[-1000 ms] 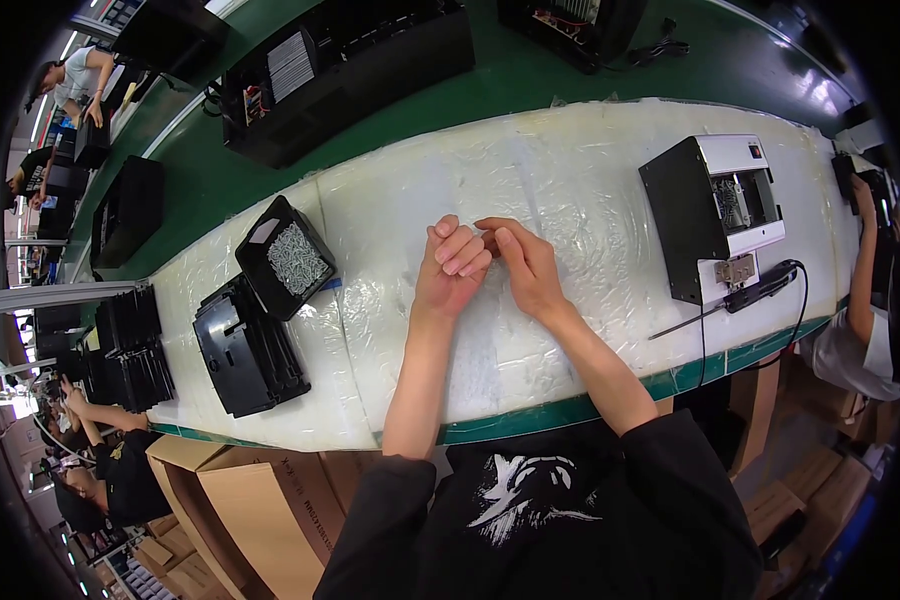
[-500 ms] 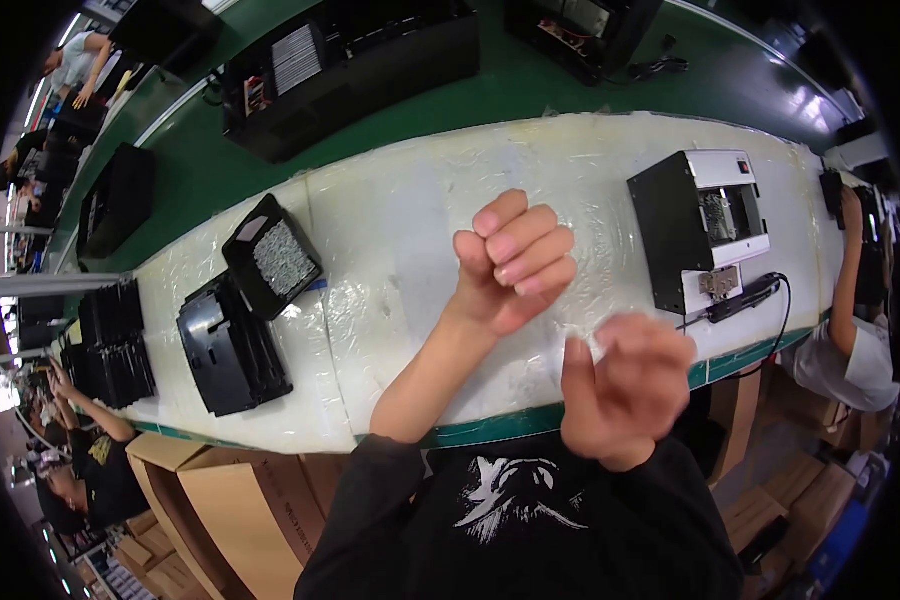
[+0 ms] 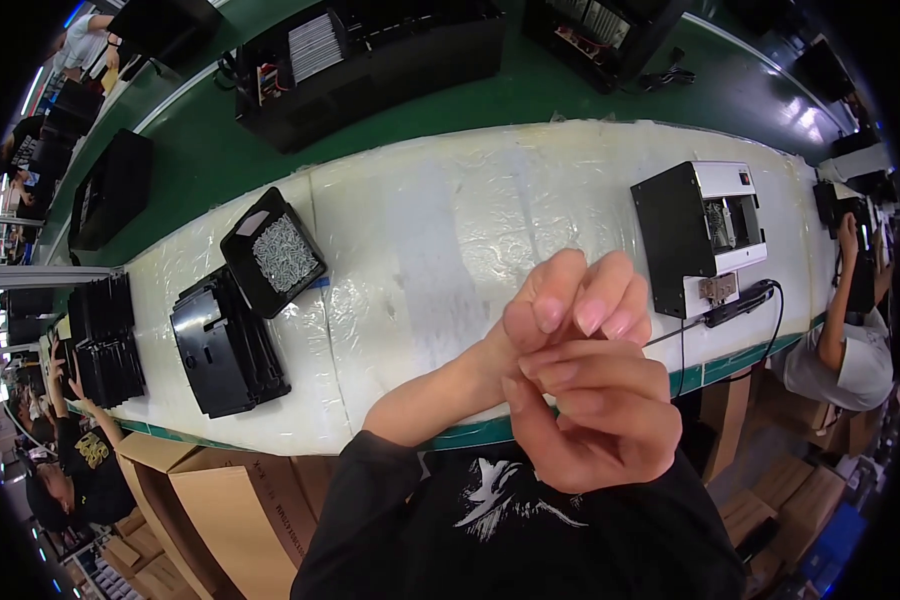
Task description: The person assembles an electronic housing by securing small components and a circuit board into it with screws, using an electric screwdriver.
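Note:
Above the bench's front edge, my two hands meet in front of my chest. My left hand (image 3: 577,300) has its fingers curled in toward the palm; whatever lies inside is hidden. Just below and touching it, my right hand (image 3: 610,415) is closed in a pinch, thumb and fingertips drawn together at the left hand's fingers. Anything between those fingertips is too small to make out. To the left, a black bin (image 3: 283,255) full of small silver screws leans by a stack of black plastic panels (image 3: 225,350). On the right stands a silver-and-black screw feeder (image 3: 700,235).
A black electric screwdriver (image 3: 738,305) with a cable lies before the feeder. Large black housings (image 3: 370,70) stand on the green surface behind. More black parts (image 3: 105,340) are stacked far left. Cardboard boxes (image 3: 240,520) sit below the bench; a co-worker's arm (image 3: 838,300) is at right.
My left hand has come down and right, and my right hand has moved left to meet it. The right fingers have closed from a looser, blurred pose. The view has shifted slightly.

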A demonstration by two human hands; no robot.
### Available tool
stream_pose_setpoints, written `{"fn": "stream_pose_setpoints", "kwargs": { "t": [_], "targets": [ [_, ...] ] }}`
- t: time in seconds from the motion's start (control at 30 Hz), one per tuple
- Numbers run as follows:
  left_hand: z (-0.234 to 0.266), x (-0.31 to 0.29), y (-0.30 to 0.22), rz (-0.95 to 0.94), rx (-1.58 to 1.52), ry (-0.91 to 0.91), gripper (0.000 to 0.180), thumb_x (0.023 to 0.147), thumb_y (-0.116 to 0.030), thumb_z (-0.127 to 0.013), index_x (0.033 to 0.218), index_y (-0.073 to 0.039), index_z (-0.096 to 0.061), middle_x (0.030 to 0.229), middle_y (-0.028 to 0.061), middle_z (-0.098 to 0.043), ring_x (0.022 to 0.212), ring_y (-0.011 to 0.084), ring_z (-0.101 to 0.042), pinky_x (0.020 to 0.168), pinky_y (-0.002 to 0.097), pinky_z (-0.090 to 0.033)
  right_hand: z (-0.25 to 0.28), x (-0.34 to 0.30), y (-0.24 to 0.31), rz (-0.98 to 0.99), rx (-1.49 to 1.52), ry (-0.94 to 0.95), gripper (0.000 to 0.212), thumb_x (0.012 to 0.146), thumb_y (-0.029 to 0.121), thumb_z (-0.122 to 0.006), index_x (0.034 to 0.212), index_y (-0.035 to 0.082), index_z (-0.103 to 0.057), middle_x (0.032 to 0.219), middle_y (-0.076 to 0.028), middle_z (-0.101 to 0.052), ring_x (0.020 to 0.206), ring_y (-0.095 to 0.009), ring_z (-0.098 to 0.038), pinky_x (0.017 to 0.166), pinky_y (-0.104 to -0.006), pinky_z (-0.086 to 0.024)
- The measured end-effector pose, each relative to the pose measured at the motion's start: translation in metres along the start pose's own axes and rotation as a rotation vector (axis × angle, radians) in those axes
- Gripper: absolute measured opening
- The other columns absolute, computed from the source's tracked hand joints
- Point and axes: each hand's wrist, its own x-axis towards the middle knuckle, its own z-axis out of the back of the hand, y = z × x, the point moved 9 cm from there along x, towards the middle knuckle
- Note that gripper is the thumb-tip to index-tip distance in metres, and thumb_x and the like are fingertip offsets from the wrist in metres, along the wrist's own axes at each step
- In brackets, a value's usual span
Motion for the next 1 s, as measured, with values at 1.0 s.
{"fn": "stream_pose_setpoints", "kwargs": {
  "t": [1.0],
  "targets": [
    [0.003,-0.009,-0.007,0.098,0.203,-0.037,0.019,0.079,-0.048,-0.064,0.079,-0.030,-0.056,0.085,-0.0117,-0.045,0.089,0.0056,-0.041,0.077,0.0238,-0.033,0.003,-0.012,-0.013,-0.053,0.176,-0.150,0.053,0.066,-0.021,-0.068,0.110,-0.005,-0.043,0.094,-0.019,-0.063,0.086,-0.024,-0.066,0.073,-0.0294,-0.053]
  ]
}}
